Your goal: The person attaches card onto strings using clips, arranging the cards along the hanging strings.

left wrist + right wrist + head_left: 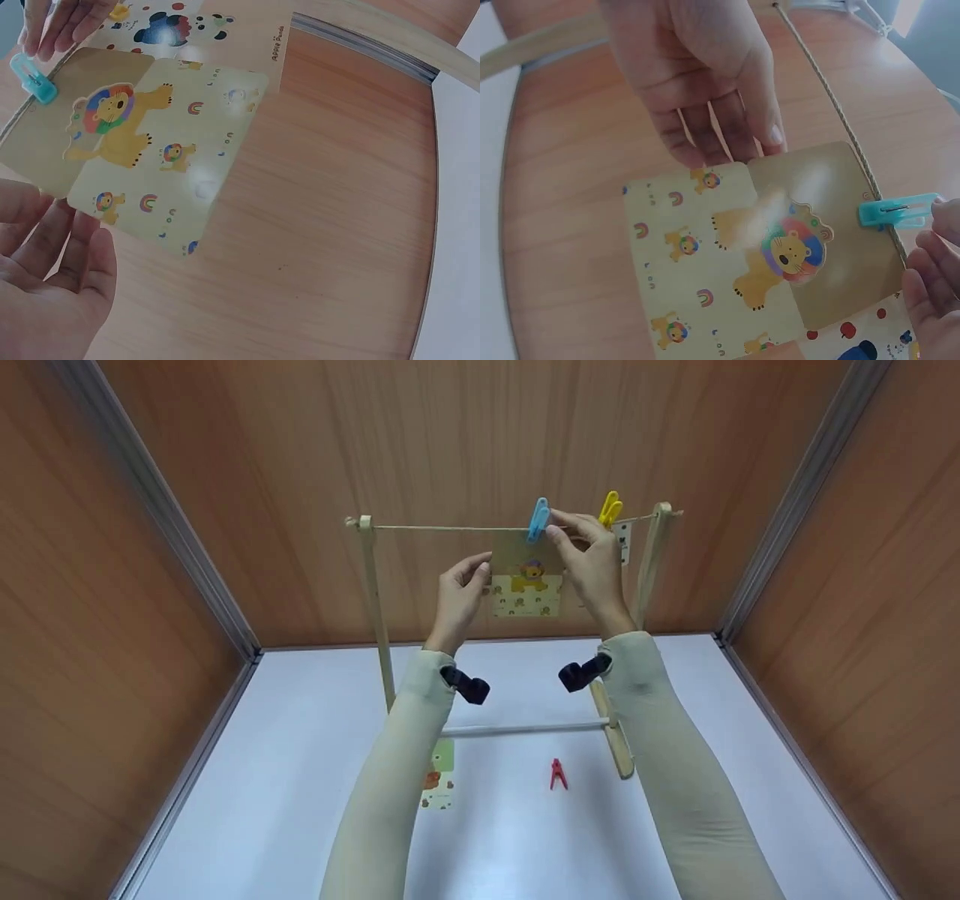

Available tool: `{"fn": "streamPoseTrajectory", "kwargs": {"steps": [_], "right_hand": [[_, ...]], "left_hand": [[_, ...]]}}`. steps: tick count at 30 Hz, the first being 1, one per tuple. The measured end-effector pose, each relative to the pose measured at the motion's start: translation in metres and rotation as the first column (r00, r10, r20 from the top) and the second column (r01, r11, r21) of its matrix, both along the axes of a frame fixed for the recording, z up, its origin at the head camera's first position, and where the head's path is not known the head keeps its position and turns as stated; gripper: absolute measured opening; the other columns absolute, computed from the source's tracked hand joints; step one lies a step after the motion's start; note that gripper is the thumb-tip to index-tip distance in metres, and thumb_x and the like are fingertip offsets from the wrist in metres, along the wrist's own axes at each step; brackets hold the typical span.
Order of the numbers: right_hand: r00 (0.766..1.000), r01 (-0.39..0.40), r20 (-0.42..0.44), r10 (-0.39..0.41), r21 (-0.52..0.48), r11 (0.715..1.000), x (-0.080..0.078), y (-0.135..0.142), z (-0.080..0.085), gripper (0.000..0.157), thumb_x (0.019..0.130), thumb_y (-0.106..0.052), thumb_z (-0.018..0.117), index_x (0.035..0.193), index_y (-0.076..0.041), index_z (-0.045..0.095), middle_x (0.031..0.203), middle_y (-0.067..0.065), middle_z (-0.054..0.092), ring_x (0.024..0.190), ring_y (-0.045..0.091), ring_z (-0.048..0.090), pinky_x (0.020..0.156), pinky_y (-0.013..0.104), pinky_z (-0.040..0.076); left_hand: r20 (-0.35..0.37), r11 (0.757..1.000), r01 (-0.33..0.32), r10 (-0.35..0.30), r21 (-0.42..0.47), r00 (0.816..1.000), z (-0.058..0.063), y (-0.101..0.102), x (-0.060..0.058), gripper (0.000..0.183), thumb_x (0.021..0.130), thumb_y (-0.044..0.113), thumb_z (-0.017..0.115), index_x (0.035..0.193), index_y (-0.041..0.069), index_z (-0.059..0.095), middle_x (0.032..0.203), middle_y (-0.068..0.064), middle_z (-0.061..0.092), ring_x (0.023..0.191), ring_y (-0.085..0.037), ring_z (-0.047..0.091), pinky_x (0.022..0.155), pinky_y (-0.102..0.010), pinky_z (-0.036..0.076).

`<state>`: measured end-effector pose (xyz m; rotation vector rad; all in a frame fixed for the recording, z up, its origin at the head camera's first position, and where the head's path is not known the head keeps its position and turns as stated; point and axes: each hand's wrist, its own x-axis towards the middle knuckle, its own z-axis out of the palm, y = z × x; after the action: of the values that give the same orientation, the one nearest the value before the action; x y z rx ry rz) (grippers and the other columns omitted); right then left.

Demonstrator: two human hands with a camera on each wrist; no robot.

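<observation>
A folded lion card [120,146], brown above and cream with small lions below, hangs at the rope [829,97]. My left hand [459,600] pinches its left side edge between thumb and fingers. On the card's top edge and the rope sits a blue clothespin [538,520], its handles pointing up. My right hand [596,566] has its thumb and index fingertips at that clothespin's handles, seen also in the right wrist view. Right beside it, a panda card [187,30] hangs partly behind the right hand, under a yellow clothespin [611,510].
Two wooden posts, the left post [377,615] and right post [652,562], carry the rope; a white crossbar [525,728] joins the stand low down. On the white table lie a red clothespin [558,774] and a green-and-cream card [442,757], partly behind the left sleeve. Wooden panels surround the table.
</observation>
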<state>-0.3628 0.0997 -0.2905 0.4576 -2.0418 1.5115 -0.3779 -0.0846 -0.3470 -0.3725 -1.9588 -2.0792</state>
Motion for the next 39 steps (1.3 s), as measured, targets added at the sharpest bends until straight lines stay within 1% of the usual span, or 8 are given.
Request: {"fn": "streamPoseTrajectory", "kwargs": {"steps": [3,7,10,13,18,25,33,39], "right_hand": [[0.999,-0.006,0.042,0.007,-0.003,1.0,0.003,0.002,-0.003,0.031,0.096,-0.015,0.058,0.125,-0.004,0.062,0.122,0.014,0.062,0.107,0.02,0.058,0.095,0.028,0.047],[0.992,-0.031,0.118,0.034,-0.027,0.999,0.009,0.007,-0.007,0.032,0.096,-0.02,0.059,0.124,-0.005,0.063,0.118,0.013,0.063,0.099,0.016,0.057,0.084,0.022,0.046],[0.982,-0.045,0.181,0.052,-0.043,0.998,0.012,0.012,-0.014,0.035,0.094,-0.029,0.061,0.122,-0.008,0.065,0.114,0.009,0.065,0.095,0.013,0.055,0.08,0.021,0.045],[0.973,-0.034,0.229,0.039,-0.028,0.999,0.013,0.017,-0.023,0.037,0.093,-0.034,0.063,0.121,-0.01,0.066,0.114,0.008,0.065,0.097,0.011,0.055,0.082,0.022,0.045],[0.96,-0.036,0.275,0.047,-0.046,0.998,0.014,0.024,-0.041,0.038,0.092,-0.033,0.064,0.121,-0.009,0.066,0.118,0.009,0.065,0.102,0.014,0.056,0.085,0.024,0.046],[0.913,-0.045,0.404,0.06,-0.046,0.998,0.02,0.028,-0.073,0.041,0.09,-0.038,0.066,0.121,-0.011,0.066,0.124,0.007,0.063,0.112,0.018,0.056,0.097,0.034,0.045],[0.864,-0.072,0.495,0.092,-0.059,0.996,0.025,0.037,-0.111,0.046,0.09,-0.04,0.065,0.125,-0.009,0.063,0.128,0.009,0.062,0.118,0.022,0.056,0.103,0.039,0.043],[0.843,-0.073,0.527,0.11,-0.09,0.993,0.03,0.042,-0.137,0.046,0.091,-0.037,0.064,0.125,-0.006,0.063,0.12,0.01,0.065,0.109,0.019,0.059,0.099,0.037,0.046]], "left_hand": [[0.011,1.0,0.008,-0.008,-0.01,1.0,-0.005,-0.005,0.001,0.031,0.101,0.013,0.048,0.127,0.0,0.058,0.116,-0.018,0.064,0.096,-0.016,0.061,0.093,-0.041,0.049],[0.039,0.999,0.018,-0.017,-0.043,0.999,-0.014,-0.014,0.003,0.032,0.101,0.016,0.048,0.128,0.001,0.056,0.12,-0.019,0.064,0.104,-0.021,0.062,0.091,-0.035,0.049],[0.073,0.996,0.023,-0.017,-0.084,0.997,-0.024,-0.023,0.005,0.031,0.101,0.018,0.048,0.127,0.003,0.057,0.12,-0.017,0.065,0.108,-0.025,0.061,0.09,-0.033,0.048],[0.104,0.992,0.027,-0.014,-0.126,0.994,-0.036,-0.033,0.007,0.029,0.101,0.019,0.048,0.125,0.005,0.058,0.119,-0.016,0.065,0.109,-0.027,0.06,0.091,-0.034,0.048],[0.153,0.984,0.039,-0.012,-0.173,0.988,-0.062,-0.048,0.009,0.029,0.101,0.021,0.05,0.123,0.004,0.059,0.119,-0.017,0.063,0.109,-0.025,0.06,0.098,-0.04,0.046],[0.246,0.976,0.049,0.005,-0.212,0.969,-0.104,-0.068,0.012,0.033,0.098,0.028,0.055,0.119,0.004,0.062,0.115,-0.015,0.066,0.108,-0.027,0.06,0.099,-0.048,0.044],[0.331,0.965,0.04,0.049,-0.258,0.942,-0.145,-0.093,0.022,0.031,0.098,0.026,0.055,0.119,0.003,0.062,0.115,-0.016,0.067,0.107,-0.027,0.061,0.097,-0.044,0.046],[0.366,0.954,0.032,0.084,-0.3,0.927,-0.174,-0.108,0.026,0.033,0.099,0.024,0.054,0.119,-0.001,0.061,0.114,-0.019,0.066,0.108,-0.032,0.06,0.094,-0.042,0.047]]}}
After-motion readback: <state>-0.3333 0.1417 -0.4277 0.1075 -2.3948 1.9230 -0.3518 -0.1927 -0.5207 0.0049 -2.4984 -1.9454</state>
